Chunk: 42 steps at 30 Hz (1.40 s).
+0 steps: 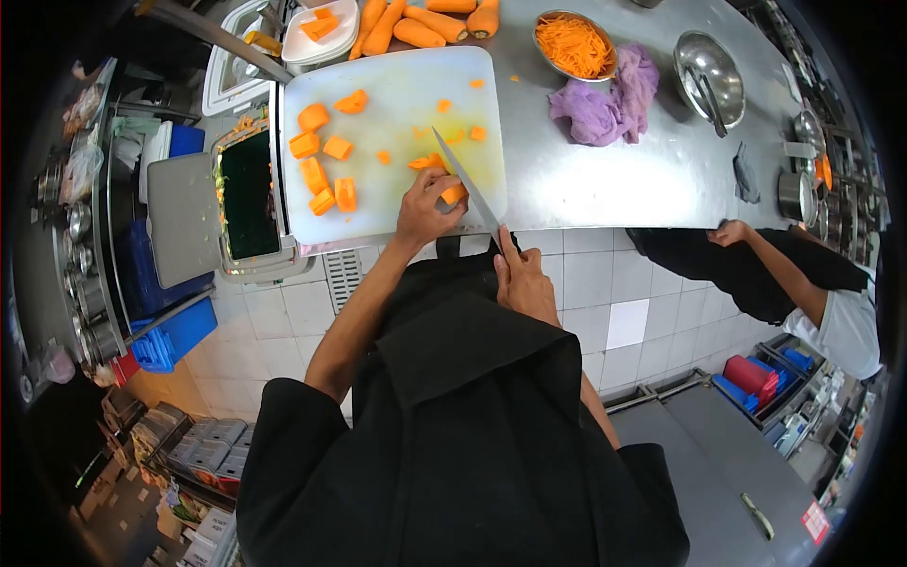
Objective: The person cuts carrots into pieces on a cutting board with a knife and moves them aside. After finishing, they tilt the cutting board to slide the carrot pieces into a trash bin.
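My right hand (525, 282) is closed round the handle of a kitchen knife (467, 178), whose blade slants up and left over the white cutting board (397, 80). Close beside the blade, my left hand (427, 206) grips a carrot piece (453, 194) against the board. Just past its fingers lies another cut carrot bit (426, 162). Several thick carrot chunks (313, 174) are spread over the board's left half, and small scraps (478, 133) lie near the knife tip. Part of the held piece is hidden by my fingers.
Whole peeled carrots (419, 33) lie behind the board, beside a white tub (321, 38). Farther right are a bowl of shredded carrot (573, 47), a purple cloth (614, 102) and a metal bowl (694, 55). A bin (250, 194) stands left; another person's hand (729, 232) is at the right edge.
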Tool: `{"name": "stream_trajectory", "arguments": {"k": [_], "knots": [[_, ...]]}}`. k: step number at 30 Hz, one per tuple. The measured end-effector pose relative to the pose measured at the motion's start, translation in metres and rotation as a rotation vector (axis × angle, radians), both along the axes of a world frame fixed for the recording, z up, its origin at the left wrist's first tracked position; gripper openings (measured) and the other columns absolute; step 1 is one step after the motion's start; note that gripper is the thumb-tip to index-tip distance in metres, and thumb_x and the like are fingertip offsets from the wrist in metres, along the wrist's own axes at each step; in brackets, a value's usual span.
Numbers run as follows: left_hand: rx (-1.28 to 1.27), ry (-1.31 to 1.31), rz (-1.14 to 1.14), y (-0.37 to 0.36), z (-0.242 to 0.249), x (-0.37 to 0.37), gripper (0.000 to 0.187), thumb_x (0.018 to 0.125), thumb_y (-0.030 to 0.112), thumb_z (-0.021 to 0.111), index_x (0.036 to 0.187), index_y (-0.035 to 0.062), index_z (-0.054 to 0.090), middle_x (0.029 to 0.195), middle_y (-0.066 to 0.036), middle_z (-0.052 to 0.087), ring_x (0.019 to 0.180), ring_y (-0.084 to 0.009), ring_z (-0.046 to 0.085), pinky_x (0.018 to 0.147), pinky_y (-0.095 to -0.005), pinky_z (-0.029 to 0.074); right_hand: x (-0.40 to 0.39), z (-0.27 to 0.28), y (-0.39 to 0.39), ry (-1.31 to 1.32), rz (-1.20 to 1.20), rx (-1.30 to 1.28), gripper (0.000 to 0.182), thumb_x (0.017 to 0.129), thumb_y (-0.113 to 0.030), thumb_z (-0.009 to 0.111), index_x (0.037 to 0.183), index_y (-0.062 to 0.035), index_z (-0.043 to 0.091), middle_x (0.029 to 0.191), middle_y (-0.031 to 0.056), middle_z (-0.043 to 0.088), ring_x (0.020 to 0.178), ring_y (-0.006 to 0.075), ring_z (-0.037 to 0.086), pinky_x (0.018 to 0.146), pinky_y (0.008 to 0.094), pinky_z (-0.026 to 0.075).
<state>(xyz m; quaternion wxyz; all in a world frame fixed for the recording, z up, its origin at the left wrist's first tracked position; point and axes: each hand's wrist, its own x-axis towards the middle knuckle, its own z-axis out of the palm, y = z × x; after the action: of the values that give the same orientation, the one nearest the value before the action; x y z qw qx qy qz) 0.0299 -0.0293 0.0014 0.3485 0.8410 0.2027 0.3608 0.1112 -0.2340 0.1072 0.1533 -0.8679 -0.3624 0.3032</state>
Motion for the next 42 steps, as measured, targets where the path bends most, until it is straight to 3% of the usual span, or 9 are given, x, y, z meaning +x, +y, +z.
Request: {"name": "stream_trajectory", "arguments": {"k": [14, 26, 28, 32, 42], "knots": [[0.034, 0.02, 0.001, 0.008, 0.005, 0.009, 0.036, 0.071, 0.008, 0.086, 0.104, 0.0081, 0.071, 0.1, -0.01, 0.069, 0.094, -0.0267, 0.069, 0.081, -0.0365, 0.058, 0.002, -0.01, -0.009, 0.001, -0.039, 0.106, 0.047, 0.109, -0.031, 0.048, 0.153, -0.0171, 0.049, 0.093, 0.0224, 0.054, 0.066, 0.0409, 0.063, 0.062, 0.0495, 0.056], [0.043, 0.004, 0.001, 0.013, 0.003, 0.011, 0.032, 0.07, 0.012, 0.087, 0.097, 0.0114, 0.072, 0.097, -0.004, 0.07, 0.084, -0.0222, 0.071, 0.07, -0.0338, 0.059, 0.01, -0.014, -0.009, -0.022, -0.021, 0.11, 0.046, 0.108, -0.029, 0.05, 0.152, -0.0172, 0.05, 0.091, 0.0219, 0.056, 0.062, 0.0391, 0.063, 0.058, 0.0492, 0.056], [-0.039, 0.03, -0.004, 0.012, 0.003, 0.009, 0.03, 0.068, 0.01, 0.088, 0.095, 0.0099, 0.073, 0.097, -0.005, 0.073, 0.09, -0.0227, 0.072, 0.077, -0.0336, 0.059, 0.011, -0.014, -0.009, 0.003, -0.025, 0.12, 0.045, 0.108, -0.03, 0.05, 0.152, -0.017, 0.051, 0.091, 0.0216, 0.056, 0.062, 0.0397, 0.062, 0.06, 0.0496, 0.056], [-0.02, -0.021, -0.001, 0.013, 0.004, 0.01, 0.028, 0.069, 0.01, 0.087, 0.093, 0.01, 0.072, 0.095, -0.004, 0.071, 0.083, -0.0221, 0.071, 0.072, -0.0335, 0.059, 0.01, -0.01, -0.002, -0.005, -0.031, 0.118, 0.045, 0.108, -0.029, 0.049, 0.151, -0.0159, 0.052, 0.091, 0.0216, 0.056, 0.064, 0.0404, 0.063, 0.062, 0.0499, 0.056], [-0.023, 0.016, -0.007, 0.011, 0.004, 0.0, 0.025, 0.071, 0.008, 0.086, 0.091, 0.0088, 0.072, 0.097, -0.005, 0.073, 0.089, -0.0227, 0.073, 0.077, -0.0338, 0.06, 0.024, -0.017, 0.011, 0.023, -0.04, 0.102, 0.044, 0.111, -0.03, 0.044, 0.15, -0.0136, 0.053, 0.092, 0.0234, 0.058, 0.075, 0.0431, 0.064, 0.071, 0.0499, 0.054]]}}
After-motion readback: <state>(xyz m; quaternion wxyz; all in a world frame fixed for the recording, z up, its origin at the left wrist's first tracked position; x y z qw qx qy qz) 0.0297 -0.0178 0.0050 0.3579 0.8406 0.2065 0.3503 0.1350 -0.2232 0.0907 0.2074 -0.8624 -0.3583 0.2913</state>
